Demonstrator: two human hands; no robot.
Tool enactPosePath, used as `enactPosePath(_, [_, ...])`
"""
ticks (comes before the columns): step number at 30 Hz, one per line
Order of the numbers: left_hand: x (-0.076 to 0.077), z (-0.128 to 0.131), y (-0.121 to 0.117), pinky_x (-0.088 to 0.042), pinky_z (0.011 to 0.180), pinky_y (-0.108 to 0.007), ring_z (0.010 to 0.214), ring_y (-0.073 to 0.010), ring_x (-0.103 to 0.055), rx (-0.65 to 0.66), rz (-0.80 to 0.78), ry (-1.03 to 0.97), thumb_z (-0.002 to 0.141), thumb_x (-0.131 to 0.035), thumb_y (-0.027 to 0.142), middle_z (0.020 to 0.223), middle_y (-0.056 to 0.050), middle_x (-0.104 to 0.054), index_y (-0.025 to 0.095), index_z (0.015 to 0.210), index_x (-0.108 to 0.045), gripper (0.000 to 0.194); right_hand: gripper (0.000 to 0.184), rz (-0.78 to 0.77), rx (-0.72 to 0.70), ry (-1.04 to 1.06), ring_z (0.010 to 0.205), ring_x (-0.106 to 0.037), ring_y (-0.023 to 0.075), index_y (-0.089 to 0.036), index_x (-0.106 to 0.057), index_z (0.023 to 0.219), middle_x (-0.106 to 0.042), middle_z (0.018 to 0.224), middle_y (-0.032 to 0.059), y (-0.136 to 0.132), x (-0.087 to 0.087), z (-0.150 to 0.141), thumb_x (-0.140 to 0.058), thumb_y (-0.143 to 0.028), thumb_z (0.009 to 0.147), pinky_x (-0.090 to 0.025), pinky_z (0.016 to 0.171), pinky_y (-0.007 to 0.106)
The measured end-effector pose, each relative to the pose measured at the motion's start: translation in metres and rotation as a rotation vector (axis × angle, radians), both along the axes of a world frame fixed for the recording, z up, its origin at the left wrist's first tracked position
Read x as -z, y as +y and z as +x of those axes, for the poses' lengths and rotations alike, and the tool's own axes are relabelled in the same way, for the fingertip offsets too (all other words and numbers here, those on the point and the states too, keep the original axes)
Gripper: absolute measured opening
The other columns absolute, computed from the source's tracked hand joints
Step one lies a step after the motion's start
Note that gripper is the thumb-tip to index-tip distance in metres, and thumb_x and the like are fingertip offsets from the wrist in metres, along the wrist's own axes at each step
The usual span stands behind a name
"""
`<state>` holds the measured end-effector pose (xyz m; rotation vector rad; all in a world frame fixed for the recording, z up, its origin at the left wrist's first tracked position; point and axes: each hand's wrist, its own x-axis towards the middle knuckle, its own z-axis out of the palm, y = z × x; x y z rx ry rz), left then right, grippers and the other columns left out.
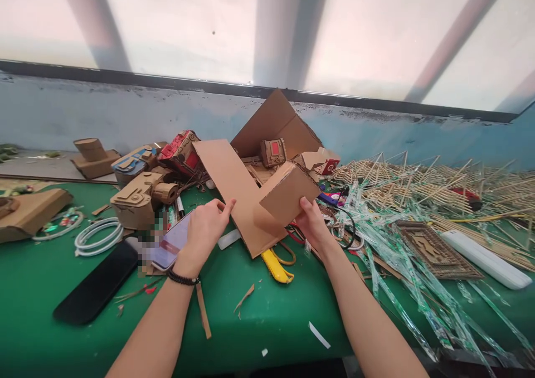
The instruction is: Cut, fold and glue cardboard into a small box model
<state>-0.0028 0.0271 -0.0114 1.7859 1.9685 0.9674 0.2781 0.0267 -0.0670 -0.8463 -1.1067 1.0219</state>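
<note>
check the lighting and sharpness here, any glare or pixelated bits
Head view throughout: the window is pale and washed out; blocky pixels cover part of the phone; the clear plastic strips glint; the folded cardboard looks fairly sharp.

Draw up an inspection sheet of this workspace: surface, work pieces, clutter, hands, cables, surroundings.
Surface: green table, scattered with paper and cardboard scraps.
Work pieces: long cardboard strip and folded cardboard piece, overlapping; whether joined is unclear.
Clutter: yellow cutter, partly hidden by the strip; phone beside the left wrist; cardboard camera; thin sticks and clear plastic strips heaped at right.
Hands: left hand at the strip's edge, contact unclear; right hand grips the folded piece.
Cables: coiled white cable at left.
Surroundings: pale blue wall behind, bright panes above.
</note>
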Motion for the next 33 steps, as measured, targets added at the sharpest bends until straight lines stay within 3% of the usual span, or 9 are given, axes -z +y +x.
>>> enactPosePath(5, [0.011, 0.005, 0.003, -0.052, 0.055, -0.034, 0.060, -0.0265, -0.073, 0.112, -0.091, -0.316, 0.083, -0.077, 0.051, 0.075, -0.005, -0.080, 0.026, 0.090, -0.057, 0.033, 0.104, 0.014, -0.042, -0.020, 0.141, -0.063, 0.0285, -0.046, -0.021, 0.170, -0.061, 0.158, 0.0059, -0.013, -0.014, -0.003, -0.082, -0.059, 0.086, -0.065, 0.103, 0.056])
enactPosePath(9, [0.017, 0.008, 0.009, -0.059, 0.051, -0.032, 0.078, -0.0277, -0.081, 0.200, -0.106, -0.527, 0.080, -0.079, 0.042, 0.095, -0.009, -0.083, 0.025, 0.102, -0.046, 0.043, 0.117, -0.053, -0.038, 0.011, 0.133, -0.068, 0.0307, -0.044, -0.018, 0.170, -0.062, 0.155, 0.0079, -0.021, -0.021, -0.003, -0.091, -0.048, 0.079, -0.063, 0.106, 0.060])
enactPosePath(12, [0.016, 0.009, 0.012, -0.064, 0.057, -0.035, 0.084, -0.0268, -0.081, 0.193, -0.022, -0.632, 0.085, -0.073, 0.039, 0.111, -0.014, -0.081, 0.023, 0.114, -0.046, 0.043, 0.114, -0.038, -0.039, -0.009, 0.134, -0.068, 0.0323, -0.041, -0.020, 0.168, -0.059, 0.156, 0.0109, -0.023, -0.021, 0.004, -0.091, -0.048, 0.079, -0.063, 0.107, 0.059])
enactPosePath(15, [0.011, 0.003, 0.014, -0.067, 0.075, -0.038, 0.104, -0.0277, -0.079, 0.139, 0.111, -0.676, 0.092, -0.066, 0.041, 0.126, -0.017, -0.076, 0.020, 0.132, -0.050, 0.047, 0.100, 0.032, -0.009, -0.097, 0.138, -0.065, 0.0325, -0.038, -0.023, 0.163, -0.057, 0.157, 0.0127, -0.021, -0.018, 0.011, -0.082, -0.059, 0.085, -0.063, 0.107, 0.055])
enactPosePath(18, [0.006, -0.004, 0.014, -0.064, 0.089, -0.038, 0.117, -0.0293, -0.074, 0.113, 0.262, -0.666, 0.095, -0.067, 0.046, 0.128, -0.016, -0.075, 0.018, 0.139, -0.058, 0.054, 0.095, 0.117, 0.044, -0.265, 0.140, -0.062, 0.0344, -0.036, -0.031, 0.159, -0.055, 0.158, 0.0141, -0.023, -0.019, 0.012, -0.079, -0.070, 0.084, -0.060, 0.110, 0.052])
enactPosePath(22, [0.005, -0.007, 0.014, -0.063, 0.092, -0.038, 0.115, -0.0285, -0.075, 0.113, 0.376, -0.669, 0.096, -0.069, 0.051, 0.128, -0.014, -0.077, 0.019, 0.145, -0.065, 0.058, 0.098, 0.216, 0.062, -0.478, 0.146, -0.056, 0.0349, -0.038, -0.040, 0.158, -0.052, 0.162, 0.0107, -0.032, -0.022, 0.002, -0.086, -0.068, 0.078, -0.054, 0.118, 0.051])
enactPosePath(27, [0.006, -0.004, 0.016, -0.060, 0.106, -0.042, 0.126, -0.0296, -0.072, 0.148, 0.400, -0.745, 0.094, -0.073, 0.054, 0.133, -0.014, -0.077, 0.021, 0.146, -0.066, 0.062, 0.090, 0.246, -0.135, -0.631, 0.155, -0.049, 0.0336, -0.041, -0.044, 0.159, -0.049, 0.167, 0.0078, -0.044, -0.025, -0.011, -0.089, -0.052, 0.082, -0.054, 0.119, 0.049])
enactPosePath(33, [0.010, 0.006, 0.012, -0.057, 0.112, -0.045, 0.128, -0.0323, -0.070, 0.165, 0.243, -0.892, 0.091, -0.077, 0.055, 0.134, -0.013, -0.078, 0.017, 0.122, -0.078, 0.049, 0.087, 0.250, -0.167, -0.655, 0.159, -0.044, 0.0329, -0.041, -0.043, 0.160, -0.048, 0.169, 0.0063, -0.045, -0.026, -0.015, -0.087, -0.046, 0.085, -0.053, 0.120, 0.047])
